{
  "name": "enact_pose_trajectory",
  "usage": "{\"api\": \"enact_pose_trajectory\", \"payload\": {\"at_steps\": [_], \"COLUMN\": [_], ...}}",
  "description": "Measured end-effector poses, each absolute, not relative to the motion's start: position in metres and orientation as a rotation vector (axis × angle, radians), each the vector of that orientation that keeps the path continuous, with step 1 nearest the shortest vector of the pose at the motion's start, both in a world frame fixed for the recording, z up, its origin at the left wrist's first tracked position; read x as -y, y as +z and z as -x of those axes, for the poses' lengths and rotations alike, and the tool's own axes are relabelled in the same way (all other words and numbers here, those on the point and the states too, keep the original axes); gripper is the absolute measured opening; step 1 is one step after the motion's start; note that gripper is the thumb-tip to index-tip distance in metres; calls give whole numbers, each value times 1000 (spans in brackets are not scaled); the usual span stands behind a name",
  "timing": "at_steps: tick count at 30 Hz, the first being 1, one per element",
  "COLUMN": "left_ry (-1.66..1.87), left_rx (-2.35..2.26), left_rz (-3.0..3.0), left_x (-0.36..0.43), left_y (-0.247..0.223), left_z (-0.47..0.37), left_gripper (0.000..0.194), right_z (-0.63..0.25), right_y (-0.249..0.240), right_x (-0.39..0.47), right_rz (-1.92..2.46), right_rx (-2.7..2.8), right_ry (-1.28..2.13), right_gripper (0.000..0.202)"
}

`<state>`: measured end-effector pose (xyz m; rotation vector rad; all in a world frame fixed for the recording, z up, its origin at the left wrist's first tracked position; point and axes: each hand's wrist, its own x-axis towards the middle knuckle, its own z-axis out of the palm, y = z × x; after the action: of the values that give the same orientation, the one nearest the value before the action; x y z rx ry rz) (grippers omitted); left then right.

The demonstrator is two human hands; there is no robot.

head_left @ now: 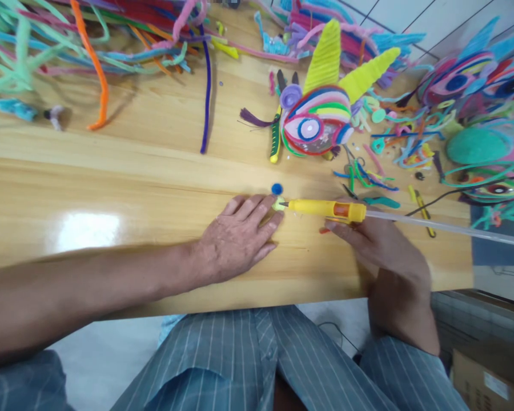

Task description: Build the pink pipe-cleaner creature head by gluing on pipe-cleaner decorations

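Observation:
My right hand is closed around a yellow glue gun with a long clear glue stick running out of its back. The gun's dark nozzle meets a small pale yellow-green disc on the table. My left hand lies flat, fingers stretched, its fingertips at the edge of that disc. Just above the disc sits a small round blue piece. Beyond it stands a pipe-cleaner decorated piece with two yellow ears and a big eye.
Loose pipe cleaners spread over the table's far left. Yellow-handled pliers lie beside the decorated piece. Scissors and pipe-cleaner scraps are to the right, near a yellow cutter. More decorated pieces stand along the right edge.

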<state>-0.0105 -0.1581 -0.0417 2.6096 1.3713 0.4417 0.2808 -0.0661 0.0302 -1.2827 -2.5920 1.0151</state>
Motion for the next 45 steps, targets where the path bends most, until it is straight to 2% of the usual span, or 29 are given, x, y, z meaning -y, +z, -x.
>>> {"api": "enact_pose_trajectory", "payload": {"at_steps": [45], "left_ry": [474], "left_rx": [-1382], "left_rz": [-2693], "left_x": [158], "left_y": [-41], "left_z": [11], "left_gripper": [50], "right_z": [-287], "right_y": [23], "right_x": [67], "right_rz": [1322], "right_rx": [2571], "right_ry": [996], "right_gripper": [36]}}
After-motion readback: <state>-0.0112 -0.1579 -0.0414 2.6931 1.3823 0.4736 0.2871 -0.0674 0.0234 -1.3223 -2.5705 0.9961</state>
